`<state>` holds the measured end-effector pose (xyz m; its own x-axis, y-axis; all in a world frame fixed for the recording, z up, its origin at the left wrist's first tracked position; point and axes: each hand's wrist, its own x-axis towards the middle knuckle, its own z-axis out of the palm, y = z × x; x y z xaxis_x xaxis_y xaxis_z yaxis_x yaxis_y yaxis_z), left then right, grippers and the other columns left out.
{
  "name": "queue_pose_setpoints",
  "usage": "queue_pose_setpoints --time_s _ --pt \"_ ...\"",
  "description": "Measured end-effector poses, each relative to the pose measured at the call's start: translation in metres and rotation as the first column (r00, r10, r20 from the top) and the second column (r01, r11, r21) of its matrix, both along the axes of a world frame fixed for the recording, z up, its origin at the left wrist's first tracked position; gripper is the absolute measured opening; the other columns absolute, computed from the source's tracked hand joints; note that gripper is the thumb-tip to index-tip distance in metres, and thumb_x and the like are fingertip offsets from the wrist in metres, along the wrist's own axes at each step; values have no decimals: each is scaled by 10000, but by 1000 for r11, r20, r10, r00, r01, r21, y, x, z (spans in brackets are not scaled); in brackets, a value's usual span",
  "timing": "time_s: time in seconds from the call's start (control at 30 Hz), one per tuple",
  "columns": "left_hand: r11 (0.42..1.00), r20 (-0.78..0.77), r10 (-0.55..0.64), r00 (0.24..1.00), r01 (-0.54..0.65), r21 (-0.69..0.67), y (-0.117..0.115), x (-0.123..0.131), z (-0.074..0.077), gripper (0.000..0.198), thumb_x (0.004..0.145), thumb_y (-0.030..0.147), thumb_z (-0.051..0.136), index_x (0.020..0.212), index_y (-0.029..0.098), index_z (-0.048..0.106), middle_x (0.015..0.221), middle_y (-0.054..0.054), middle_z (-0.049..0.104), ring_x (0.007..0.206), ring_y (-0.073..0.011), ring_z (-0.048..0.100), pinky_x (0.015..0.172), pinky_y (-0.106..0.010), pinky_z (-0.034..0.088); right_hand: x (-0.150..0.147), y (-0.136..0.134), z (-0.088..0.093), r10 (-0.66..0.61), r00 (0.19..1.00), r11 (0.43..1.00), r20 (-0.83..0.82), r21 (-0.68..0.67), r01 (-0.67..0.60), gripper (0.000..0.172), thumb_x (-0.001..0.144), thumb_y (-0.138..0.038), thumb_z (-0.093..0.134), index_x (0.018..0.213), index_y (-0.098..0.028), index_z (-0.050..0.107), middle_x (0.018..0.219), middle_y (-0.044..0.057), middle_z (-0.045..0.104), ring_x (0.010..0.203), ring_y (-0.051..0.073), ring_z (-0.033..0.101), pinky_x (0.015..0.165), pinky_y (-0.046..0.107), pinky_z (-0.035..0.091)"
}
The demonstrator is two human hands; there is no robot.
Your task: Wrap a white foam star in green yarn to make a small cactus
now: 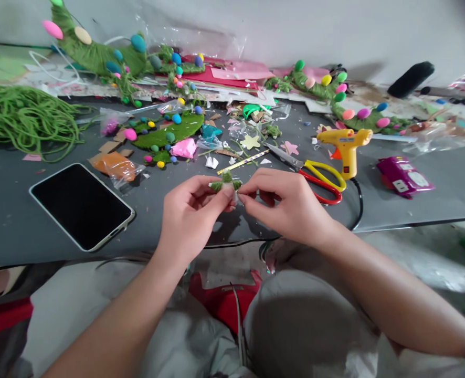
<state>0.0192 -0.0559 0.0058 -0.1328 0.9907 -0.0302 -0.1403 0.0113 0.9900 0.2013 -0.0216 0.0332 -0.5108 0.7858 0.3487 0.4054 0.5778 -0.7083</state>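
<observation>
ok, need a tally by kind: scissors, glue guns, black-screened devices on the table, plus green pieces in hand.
Scissors: 1
Glue gun: 1
Black-screened device: 1
Green piece in the left hand: 1
Total: 4

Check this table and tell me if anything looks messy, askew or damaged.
Mostly clutter: paper scraps lie strewn beyond the left hand and its small green piece, around a pale star, like unswept offcuts. The phone also lies askew to the table's front edge. Nothing looks plainly broken.
</observation>
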Motion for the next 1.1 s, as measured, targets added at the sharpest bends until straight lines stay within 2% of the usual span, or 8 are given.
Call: queue_pose_setpoints --time_s 0.2,0.4,0.47,0.57,0.7,0.87,0.97,1.1 --pt "997 251 -70 966 78 -23 2 -3 1 196 731 222 885 857 180 741 748 -12 748 654 -126 690 653 -238 585 9 8 5 73 996 975 -54 -207 -83 111 899 -260 706 882 -167 764 809 11 707 654 94 538 594 238 415" --pt "946 213 -308 927 321 -31 -1 -8 4 103 783 224 846 841 191 768 714 -32 734 626 -138 672 583 -237 564 28 29 7 337 941 849 -40 -419 -322 164 882 -336 743 900 -176 775 823 7 732 731 124 617 667 249 478" --pt "908 183 -397 899 415 -67 -2 -9 5 100 791 242 840 846 192 773 725 -45 740 615 -146 668 557 -242 557 31 32 8 398 917 829 -13 -422 -366 133 889 -304 728 902 -178 771 840 8 740 745 125 634 683 248 489" --pt "870 89 -465 881 474 -137 -2 -10 6 120 798 269 833 848 184 766 713 -50 737 604 -155 668 554 -248 553 31 30 7 379 925 895 37 -270 -356 79 893 -198 682 879 -180 758 858 10 733 765 121 639 721 250 495" --pt "925 -234 -377 896 352 -142 -4 -7 4 124 843 306 783 892 196 754 731 -45 748 658 -178 698 594 -253 548 24 20 7 176 971 979 162 -130 -156 106 828 -113 664 823 -175 750 778 -7 701 698 105 586 664 242 454" --pt "984 -536 -109 837 167 60 -9 0 0 93 854 289 754 912 217 741 795 -20 753 673 -163 675 647 -255 529 12 10 7 0 990 967 138 -254 36 62 782 -138 691 733 -162 721 625 -39 635 549 70 479 521 220 382" --pt "993 -483 -24 875 76 88 -8 2 2 106 835 277 778 902 211 729 807 -9 746 695 -151 674 658 -237 532 7 6 7 -1 998 985 66 -175 13 68 806 -119 678 769 -159 719 674 -32 642 579 72 492 542 218 397" --pt "999 -170 20 985 -15 28 -1 -1 3 144 810 282 823 883 199 731 762 0 739 679 -137 688 664 -227 554 4 0 4 87 994 993 59 77 -91 137 892 -104 610 899 -159 735 853 29 683 743 121 590 670 251 464"
